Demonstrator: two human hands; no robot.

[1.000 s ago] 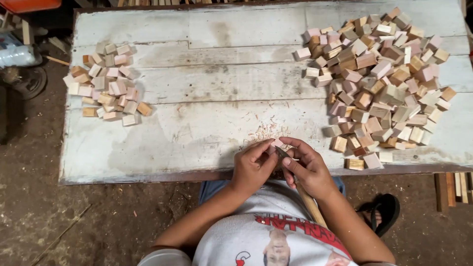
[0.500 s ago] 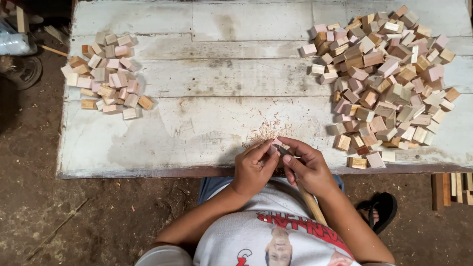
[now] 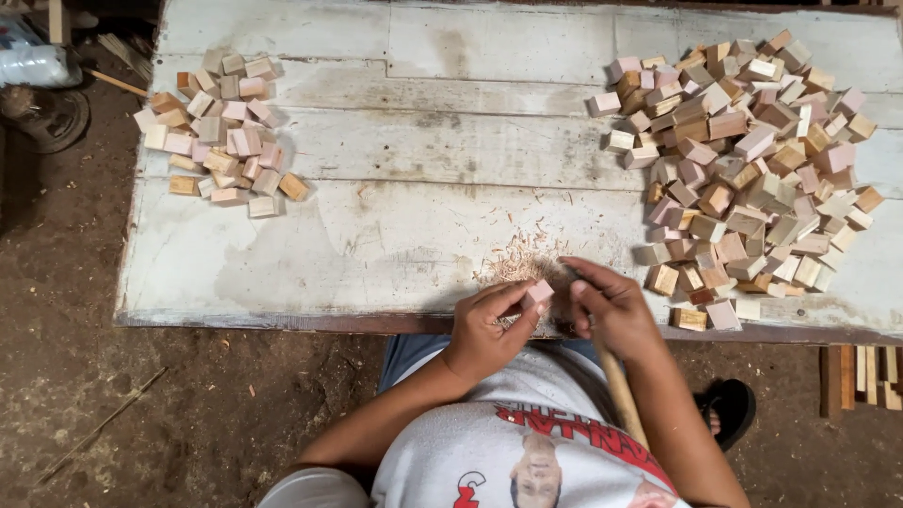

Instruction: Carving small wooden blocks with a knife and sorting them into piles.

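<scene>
1. Looking down on a worn, whitewashed plank worktop (image 3: 395, 150), paint rubbed thin, with bare dirt floor (image 3: 66, 357) along its left side and near edge.
2. Far left on the floor, a dark round object (image 3: 42, 118) and a crumpled plastic bag (image 3: 33, 64); a thin stick (image 3: 103, 425) lies lower down on the dirt.
3. On the worktop's left end sits a small heap of wooden blocks (image 3: 218, 141), pale and pinkish, loosely bunched.
4. Centre, near the front edge, a scatter of wood shavings (image 3: 515, 266) right beside the hands.
5. The left hand (image 3: 484, 329) has its fingers pinched around a small pink block (image 3: 538, 293), held just above the worktop's near edge.
6. The right hand (image 3: 611, 310) is clenched around a wooden-handled tool (image 3: 621, 400), fingertips close against the block; the tool's working end is hidden.
7. On the right, a much bigger heap of blocks (image 3: 743, 169) spreads nearly to the front edge.
8. Far right, beyond the edge, a dark sandal (image 3: 729, 409) on the floor and stacked wood strips (image 3: 861, 376).
</scene>
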